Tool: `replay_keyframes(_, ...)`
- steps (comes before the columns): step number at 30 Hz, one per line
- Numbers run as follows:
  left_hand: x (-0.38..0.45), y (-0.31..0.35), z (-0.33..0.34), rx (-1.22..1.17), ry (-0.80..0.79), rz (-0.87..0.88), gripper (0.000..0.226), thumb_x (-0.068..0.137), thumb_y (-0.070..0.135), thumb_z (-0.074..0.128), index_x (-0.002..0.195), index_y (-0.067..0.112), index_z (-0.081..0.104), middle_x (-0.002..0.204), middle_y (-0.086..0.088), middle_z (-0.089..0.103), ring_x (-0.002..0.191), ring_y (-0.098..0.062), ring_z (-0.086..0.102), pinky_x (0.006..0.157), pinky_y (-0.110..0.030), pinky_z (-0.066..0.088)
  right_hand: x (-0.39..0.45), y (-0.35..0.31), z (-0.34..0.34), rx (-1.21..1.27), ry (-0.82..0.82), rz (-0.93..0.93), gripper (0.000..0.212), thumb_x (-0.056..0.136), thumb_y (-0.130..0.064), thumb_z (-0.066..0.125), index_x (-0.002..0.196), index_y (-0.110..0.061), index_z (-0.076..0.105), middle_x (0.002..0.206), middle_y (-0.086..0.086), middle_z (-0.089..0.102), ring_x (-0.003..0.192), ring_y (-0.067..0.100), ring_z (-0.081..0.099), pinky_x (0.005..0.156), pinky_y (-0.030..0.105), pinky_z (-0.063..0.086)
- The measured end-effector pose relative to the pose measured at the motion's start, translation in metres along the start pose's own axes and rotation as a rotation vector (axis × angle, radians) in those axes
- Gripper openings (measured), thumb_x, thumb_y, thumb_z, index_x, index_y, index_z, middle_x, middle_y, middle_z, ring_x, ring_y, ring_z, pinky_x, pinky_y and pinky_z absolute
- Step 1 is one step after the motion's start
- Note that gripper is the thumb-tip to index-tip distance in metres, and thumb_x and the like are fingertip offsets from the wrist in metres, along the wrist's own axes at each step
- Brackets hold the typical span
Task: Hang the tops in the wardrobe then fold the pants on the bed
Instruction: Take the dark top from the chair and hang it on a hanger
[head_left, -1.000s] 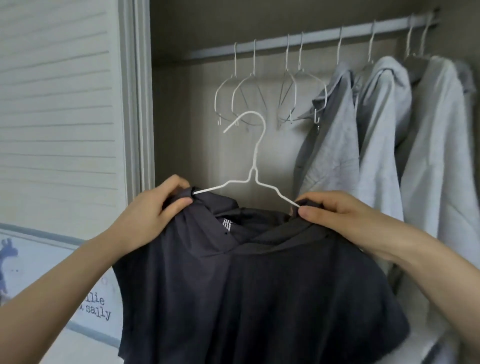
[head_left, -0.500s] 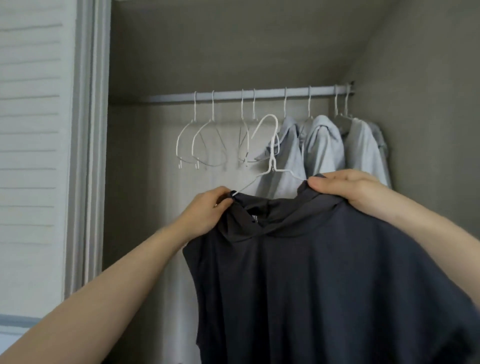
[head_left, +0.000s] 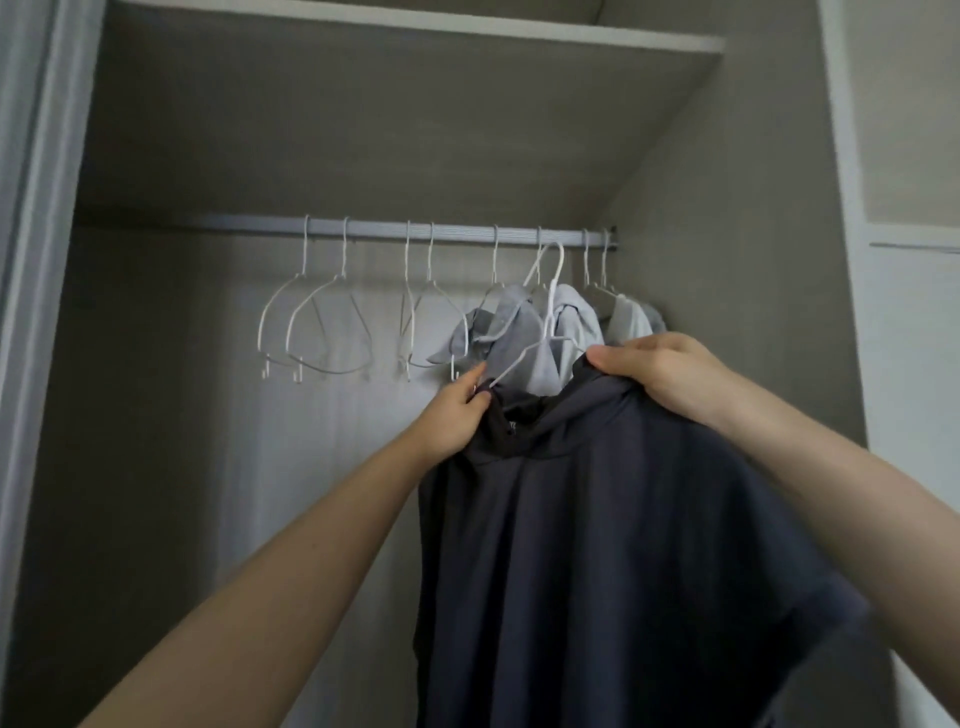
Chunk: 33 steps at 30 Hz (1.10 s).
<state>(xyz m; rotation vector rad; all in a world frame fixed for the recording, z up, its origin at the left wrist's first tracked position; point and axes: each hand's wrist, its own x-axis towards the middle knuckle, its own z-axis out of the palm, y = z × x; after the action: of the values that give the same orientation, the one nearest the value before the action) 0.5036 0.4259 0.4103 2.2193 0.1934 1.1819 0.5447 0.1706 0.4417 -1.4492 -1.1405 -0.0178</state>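
- While I watched from the head view, the dark navy, soft knit hooded top (head_left: 597, 545) hung on a thin white wire hanger (head_left: 545, 332), raised in front of the open wardrobe and just below its pale metal rail (head_left: 457, 234).
- My left hand (head_left: 457, 410) pinched the top's left shoulder together with the end of the hanger arm, thumb and fingers curled tight on the cloth.
- My right hand (head_left: 660, 374) gripped the right shoulder from above, fingers folded over a bunch of fabric; whether it also caught the wire underneath I could not tell.
- I judged the top light and limp: it draped in long folds and would slide off the slick wire if one shoulder were let go.
- I judged the hanger springy and easily bent, so the sound hold was at the shoulders, cloth and wire taken together.
- The hook stood near the rail but, as far as I could see, had not yet caught it.
- Empty white wire hangers (head_left: 322, 332) hung to the left; pale grey tops (head_left: 519, 338) hung just behind the hook, close enough to snag it, in my judgement.
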Motion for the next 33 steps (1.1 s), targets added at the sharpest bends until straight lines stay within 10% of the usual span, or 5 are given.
replay_keyframes(7,-0.017,-0.005,-0.021,-0.15,0.029,0.032,0.05,0.104,0.028,0.044,0.149,0.032,0.024,0.136,0.034,0.033,0.124,0.015,0.033,0.087,0.007,0.03,0.04,-0.017,0.026,0.104,0.146,-0.033,0.016,0.088,-0.02,0.066,0.086,-0.005,0.069,0.066,-0.002,0.059,0.051,0.003,0.056,0.056,0.017,0.045)
replay_keyframes(19,-0.034,-0.002,-0.067,-0.363,-0.305,-0.111,0.067,0.066,0.092,0.043,0.129,0.069,0.039,0.137,0.04,0.044,0.128,0.006,0.043,0.11,-0.033,0.03,0.133,-0.055,0.107,0.075,0.236,-0.125,0.016,0.094,-0.022,0.048,0.083,-0.01,0.048,0.09,0.011,0.06,0.092,0.031,0.062,0.083,0.038,0.05)
replay_keyframes(28,-0.061,-0.018,-0.06,0.025,-0.114,0.036,0.11,0.07,0.038,0.084,0.145,0.057,0.007,0.13,0.022,0.055,0.118,0.006,0.055,0.096,-0.014,0.046,0.194,-0.056,0.134,-0.056,0.29,-0.176,0.026,0.097,-0.018,0.043,0.102,0.001,0.059,0.109,0.02,0.063,0.106,0.035,0.057,0.087,0.034,0.044)
replay_keyframes(32,-0.052,-0.04,-0.073,0.279,0.205,-0.103,0.012,0.091,0.013,0.064,0.09,0.025,0.061,0.072,0.007,0.06,0.072,-0.009,0.06,0.065,-0.019,0.046,0.221,-0.048,0.14,-0.08,0.224,-0.173,0.022,0.097,-0.021,0.043,0.081,-0.008,0.049,0.085,0.009,0.056,0.083,0.027,0.053,0.07,0.027,0.037)
replay_keyframes(33,-0.05,-0.047,-0.076,0.297,0.245,-0.103,0.022,0.092,0.01,0.061,0.072,0.019,0.057,0.062,0.005,0.054,0.063,-0.012,0.053,0.061,-0.023,0.041,0.227,-0.045,0.141,-0.088,0.215,-0.171,0.018,0.097,-0.02,0.043,0.086,-0.008,0.05,0.09,0.011,0.056,0.083,0.027,0.054,0.07,0.027,0.038)
